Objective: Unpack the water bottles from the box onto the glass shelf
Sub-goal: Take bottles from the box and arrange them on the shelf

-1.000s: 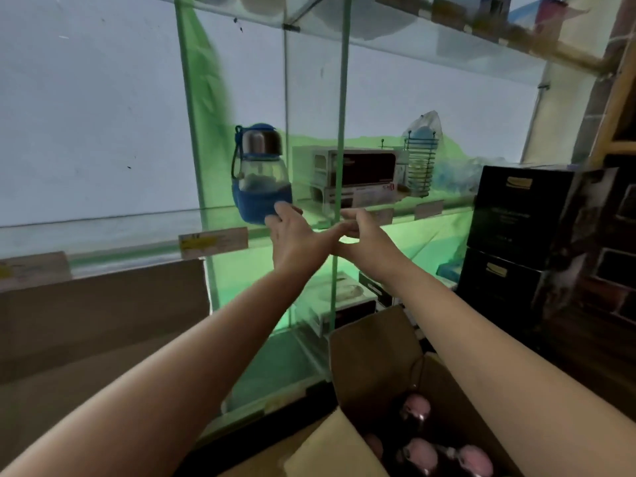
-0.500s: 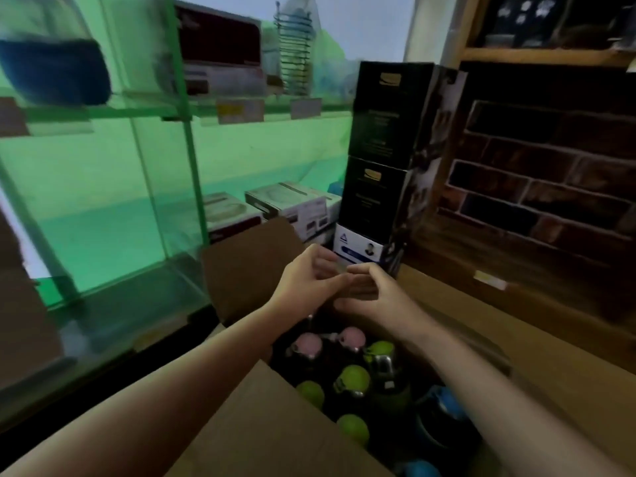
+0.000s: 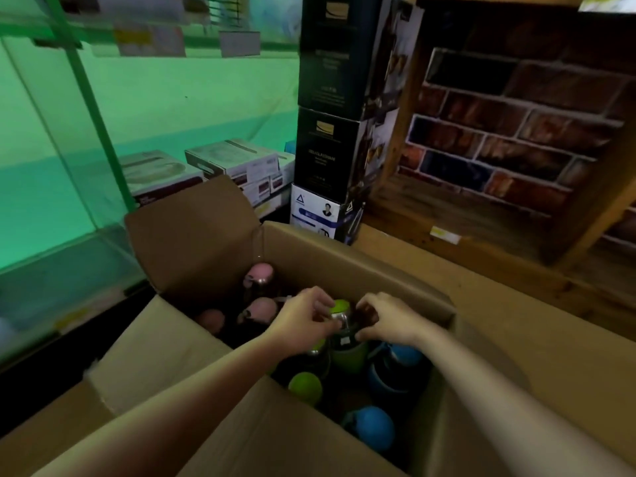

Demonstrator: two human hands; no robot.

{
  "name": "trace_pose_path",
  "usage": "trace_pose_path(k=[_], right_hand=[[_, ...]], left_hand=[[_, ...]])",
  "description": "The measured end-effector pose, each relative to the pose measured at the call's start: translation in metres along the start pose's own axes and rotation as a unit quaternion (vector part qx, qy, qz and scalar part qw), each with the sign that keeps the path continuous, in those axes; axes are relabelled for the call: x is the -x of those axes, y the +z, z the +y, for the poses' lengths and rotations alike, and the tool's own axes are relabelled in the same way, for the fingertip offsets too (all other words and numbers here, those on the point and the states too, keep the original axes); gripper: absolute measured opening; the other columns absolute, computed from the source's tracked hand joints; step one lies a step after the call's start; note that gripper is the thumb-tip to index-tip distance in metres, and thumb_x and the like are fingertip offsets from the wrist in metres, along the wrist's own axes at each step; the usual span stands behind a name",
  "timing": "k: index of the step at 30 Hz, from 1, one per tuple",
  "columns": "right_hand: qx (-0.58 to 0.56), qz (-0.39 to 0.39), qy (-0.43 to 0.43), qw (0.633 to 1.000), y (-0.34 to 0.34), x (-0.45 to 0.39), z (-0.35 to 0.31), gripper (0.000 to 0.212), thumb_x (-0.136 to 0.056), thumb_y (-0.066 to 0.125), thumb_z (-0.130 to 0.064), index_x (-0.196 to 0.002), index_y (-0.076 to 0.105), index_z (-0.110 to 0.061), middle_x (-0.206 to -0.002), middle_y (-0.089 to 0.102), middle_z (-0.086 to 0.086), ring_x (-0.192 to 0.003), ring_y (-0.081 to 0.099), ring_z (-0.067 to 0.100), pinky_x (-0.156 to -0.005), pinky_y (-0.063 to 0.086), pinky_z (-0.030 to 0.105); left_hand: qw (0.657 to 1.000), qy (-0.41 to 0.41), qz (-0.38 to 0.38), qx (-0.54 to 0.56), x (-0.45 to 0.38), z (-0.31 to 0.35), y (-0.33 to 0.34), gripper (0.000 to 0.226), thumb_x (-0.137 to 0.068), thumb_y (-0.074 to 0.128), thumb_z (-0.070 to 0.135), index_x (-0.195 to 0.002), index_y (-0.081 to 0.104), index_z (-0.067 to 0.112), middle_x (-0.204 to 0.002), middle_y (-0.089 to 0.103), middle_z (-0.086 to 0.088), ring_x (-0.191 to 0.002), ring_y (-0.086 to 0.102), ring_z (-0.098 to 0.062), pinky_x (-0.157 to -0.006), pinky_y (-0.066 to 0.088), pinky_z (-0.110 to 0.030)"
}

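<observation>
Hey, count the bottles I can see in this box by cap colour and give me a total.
Pink bottles: 3
Green bottles: 2, maybe a third hidden under the left hand
Blue bottles: 2
Total: 7 clearly visible in the cardboard box.

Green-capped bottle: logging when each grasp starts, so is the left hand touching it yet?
Touching. The head view shows the left hand with fingers curled against the green-capped bottle at its neck.
</observation>
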State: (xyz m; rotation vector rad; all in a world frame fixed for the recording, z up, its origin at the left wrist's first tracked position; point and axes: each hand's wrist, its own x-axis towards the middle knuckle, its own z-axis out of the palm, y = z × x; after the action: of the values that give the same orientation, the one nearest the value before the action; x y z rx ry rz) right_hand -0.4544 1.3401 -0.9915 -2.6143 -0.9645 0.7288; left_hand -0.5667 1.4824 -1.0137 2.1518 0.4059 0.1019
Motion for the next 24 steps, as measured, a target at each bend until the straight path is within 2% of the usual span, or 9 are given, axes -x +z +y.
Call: trace_pose_path(k=[3, 6, 12, 14, 17, 19, 24], right_hand=[[0.07, -0.049, 0.045, 0.995, 0.008, -0.006, 0.019, 0.062, -0.082, 0.069, -0.032, -0.135, 0.042, -0.018, -0.133, 0.04, 0.006, -0.12, 0.045, 0.023, -0.092, 0.041, 0.029], [0.126, -0.069, 0.092, 0.985, 0.016, -0.014, 0.037, 0.067, -0.079, 0.072, -0.036, -0.135, 0.041, -0.017, -0.135, 0.041, 0.008, -0.121, 0.047, 0.027, -0.097, 0.046, 0.037], [0.175, -0.134, 0.159, 0.962, 0.032, -0.024, 0.054, 0.079, -0.08, 0.071, -0.035, -0.144, 0.029, -0.019, -0.142, 0.038, 0.009, -0.125, 0.047, 0.029, -0.097, 0.049, 0.038], [0.177, -0.134, 0.163, 0.961, 0.035, -0.026, 0.059, 0.081, -0.081, 0.07, -0.032, -0.146, 0.024, -0.019, -0.144, 0.034, 0.01, -0.126, 0.045, 0.03, -0.098, 0.048, 0.039], [0.183, -0.117, 0.145, 0.965, 0.036, -0.029, 0.062, 0.068, -0.088, 0.062, -0.022, -0.145, 0.027, -0.018, -0.141, 0.035, 0.011, -0.121, 0.048, 0.031, -0.096, 0.049, 0.04], [0.189, -0.114, 0.129, 0.967, 0.035, -0.029, 0.062, 0.065, -0.088, 0.062, -0.025, -0.144, 0.03, -0.017, -0.142, 0.036, 0.012, -0.123, 0.048, 0.032, -0.097, 0.048, 0.039], [0.186, -0.107, 0.104, 0.971, 0.031, -0.023, 0.051, 0.075, -0.079, 0.071, -0.034, -0.142, 0.032, -0.019, -0.141, 0.037, 0.01, -0.125, 0.047, 0.032, -0.098, 0.047, 0.039]], left_hand=[[0.996, 0.012, -0.066, -0.062, -0.001, 0.004, 0.022, 0.037, -0.08, 0.071, 0.022, -0.113, 0.056, 0.015, -0.11, 0.063, -0.003, -0.102, 0.06, -0.016, -0.085, 0.05, -0.028], [0.986, 0.021, -0.123, -0.109, -0.007, 0.012, 0.038, 0.043, -0.081, 0.07, 0.021, -0.12, 0.054, 0.011, -0.119, 0.061, -0.009, -0.106, 0.059, -0.021, -0.091, 0.05, -0.033], [0.983, -0.013, -0.144, -0.109, -0.017, 0.015, 0.057, 0.045, -0.085, 0.065, 0.022, -0.125, 0.049, 0.012, -0.124, 0.058, -0.009, -0.113, 0.056, -0.022, -0.091, 0.046, -0.03], [0.983, -0.019, -0.146, -0.111, -0.018, 0.014, 0.06, 0.046, -0.085, 0.066, 0.023, -0.126, 0.049, 0.012, -0.125, 0.057, -0.008, -0.114, 0.055, -0.022, -0.091, 0.045, -0.028], [0.983, -0.027, -0.145, -0.113, -0.023, 0.01, 0.063, 0.047, -0.084, 0.066, 0.023, -0.126, 0.049, 0.013, -0.125, 0.058, -0.008, -0.115, 0.055, -0.022, -0.091, 0.045, -0.028], [0.982, -0.031, -0.146, -0.114, -0.026, 0.009, 0.065, 0.047, -0.084, 0.066, 0.024, -0.126, 0.049, 0.013, -0.124, 0.058, -0.009, -0.115, 0.055, -0.022, -0.091, 0.045, -0.028], [0.978, -0.049, -0.158, -0.124, -0.034, 0.007, 0.074, 0.058, -0.082, 0.069, 0.027, -0.13, 0.044, 0.01, -0.129, 0.056, -0.01, -0.118, 0.053, -0.024, -0.094, 0.043, -0.03]])
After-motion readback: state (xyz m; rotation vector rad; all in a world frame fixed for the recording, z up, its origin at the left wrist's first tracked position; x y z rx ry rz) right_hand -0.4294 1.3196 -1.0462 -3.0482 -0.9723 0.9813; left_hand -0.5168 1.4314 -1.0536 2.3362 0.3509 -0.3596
